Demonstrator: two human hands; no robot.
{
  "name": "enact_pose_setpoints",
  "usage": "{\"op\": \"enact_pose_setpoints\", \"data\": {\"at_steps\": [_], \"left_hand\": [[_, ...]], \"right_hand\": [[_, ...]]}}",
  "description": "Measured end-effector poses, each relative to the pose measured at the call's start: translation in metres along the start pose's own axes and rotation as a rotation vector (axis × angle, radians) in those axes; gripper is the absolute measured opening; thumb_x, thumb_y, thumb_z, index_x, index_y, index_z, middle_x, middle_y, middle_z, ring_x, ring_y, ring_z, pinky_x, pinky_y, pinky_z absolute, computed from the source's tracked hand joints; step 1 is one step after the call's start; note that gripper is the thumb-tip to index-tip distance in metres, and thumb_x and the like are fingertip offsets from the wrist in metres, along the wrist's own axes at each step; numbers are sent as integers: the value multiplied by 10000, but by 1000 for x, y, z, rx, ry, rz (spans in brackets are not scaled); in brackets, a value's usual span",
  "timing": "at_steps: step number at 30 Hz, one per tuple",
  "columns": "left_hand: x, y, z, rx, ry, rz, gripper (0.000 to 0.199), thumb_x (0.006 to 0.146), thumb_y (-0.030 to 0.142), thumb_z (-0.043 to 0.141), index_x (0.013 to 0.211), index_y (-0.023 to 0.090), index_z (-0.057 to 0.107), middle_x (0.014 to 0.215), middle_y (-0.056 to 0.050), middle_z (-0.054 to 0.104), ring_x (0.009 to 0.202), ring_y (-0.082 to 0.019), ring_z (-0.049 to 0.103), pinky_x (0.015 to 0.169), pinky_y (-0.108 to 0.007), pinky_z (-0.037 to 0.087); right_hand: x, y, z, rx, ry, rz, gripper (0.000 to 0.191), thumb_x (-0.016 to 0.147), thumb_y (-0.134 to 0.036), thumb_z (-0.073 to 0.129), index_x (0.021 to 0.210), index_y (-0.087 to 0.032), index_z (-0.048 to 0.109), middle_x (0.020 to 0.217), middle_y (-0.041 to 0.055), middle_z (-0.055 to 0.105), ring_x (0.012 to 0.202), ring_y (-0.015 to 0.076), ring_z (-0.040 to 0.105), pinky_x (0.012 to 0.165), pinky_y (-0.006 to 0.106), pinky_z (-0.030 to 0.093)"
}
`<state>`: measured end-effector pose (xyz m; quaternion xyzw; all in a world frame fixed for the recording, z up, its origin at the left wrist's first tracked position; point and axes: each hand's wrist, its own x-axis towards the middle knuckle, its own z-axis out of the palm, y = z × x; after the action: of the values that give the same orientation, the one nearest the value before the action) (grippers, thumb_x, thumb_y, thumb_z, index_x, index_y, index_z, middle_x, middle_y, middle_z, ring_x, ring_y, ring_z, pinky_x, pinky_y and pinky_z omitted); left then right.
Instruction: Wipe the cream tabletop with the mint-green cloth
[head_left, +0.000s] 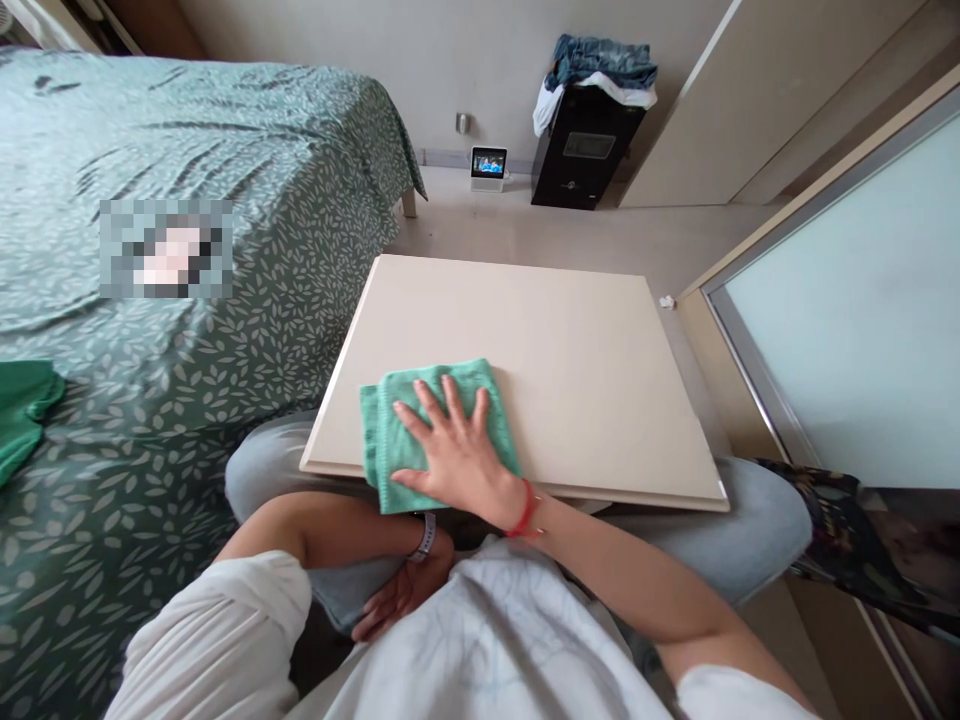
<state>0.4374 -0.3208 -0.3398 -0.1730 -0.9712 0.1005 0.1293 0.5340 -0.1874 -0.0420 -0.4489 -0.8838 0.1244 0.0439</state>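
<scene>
While the green cloth (480,385) is pressed on the bench (585,370) by the spread right hand (459,455), nothing graspable is seen at the half-open left hand (401,598).

the right hand (457,455) lies spread on a folded green cloth (401,450) atop the pale board (581,370).

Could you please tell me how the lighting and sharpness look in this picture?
Head view: soft light, no harsh shadows on the tabletop; right hand and green cloth fairly sharp; left hand in shade; a pixelated patch hides something on the bed; the glass panel slants, perhaps from lens distortion.
</scene>
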Motion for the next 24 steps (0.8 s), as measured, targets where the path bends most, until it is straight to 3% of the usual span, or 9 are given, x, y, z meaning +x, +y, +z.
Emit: {"op": "enact_pose_setpoints", "data": {"at_steps": [2,4,8,12,15,18,22,24], "left_hand": [[-1,-1,4,121,-78,-230,888,720,189,793,1557,-86,687,1602,-502,546,1400,-741,516,1016,-923,475],[0,-3,7,229,-149,-348,876,666,36,752,1520,-144,676,1558,-525,550,1429,-678,502,1040,-792,544],[1,-4,11,413,-237,-418,900,566,-207,624,1462,-154,690,1490,-498,608,1455,-569,501,1012,-567,644],[1,-4,15,471,-262,-410,876,570,-221,619,1435,-134,725,1478,-484,625,1461,-563,490,1013,-559,645],[1,-5,20,375,-232,-403,856,590,-124,688,1442,-80,764,1536,-464,606,1453,-627,476,1021,-708,603],[-1,-6,26,173,-147,-402,837,614,-4,747,1448,-73,774,1588,-460,581,1462,-685,455,1044,-817,541],[-3,-5,29,31,-11,-428,856,692,96,700,1533,-62,721,1657,-425,548,1554,-644,382,1080,-808,536],[-4,-5,25,139,-30,-428,873,708,43,653,1568,-100,667,1643,-446,541,1551,-609,402,1080,-752,569]], "right_hand": [[-34,29,-1,-48,5,95,973,1055,-803,653,1861,-314,412,1956,171,285,1769,588,248,1294,970,274],[-71,59,0,-107,14,187,921,1059,-736,689,1846,-323,448,1948,172,312,1753,597,277,1275,965,299],[-142,121,2,-195,94,342,755,1140,-621,528,1839,-346,459,1922,152,394,1737,568,331,1246,941,356],[-182,170,0,-233,169,514,703,1171,-543,382,1839,-337,455,1878,170,468,1710,559,391,1209,946,402],[-176,203,-9,-222,184,625,694,1169,-560,356,1798,-319,517,1877,167,464,1714,548,394,1199,911,465],[-146,236,-23,-175,183,712,714,1152,-592,369,1791,-307,512,1895,171,423,1719,551,372,1154,875,544],[-91,275,-48,-82,145,811,773,1139,-591,376,1817,-226,448,1942,203,301,1722,557,346,1192,848,537],[-66,290,-60,-35,145,847,783,1142,-576,379,1828,-201,424,1962,211,241,1733,553,329,1255,821,491]]}}
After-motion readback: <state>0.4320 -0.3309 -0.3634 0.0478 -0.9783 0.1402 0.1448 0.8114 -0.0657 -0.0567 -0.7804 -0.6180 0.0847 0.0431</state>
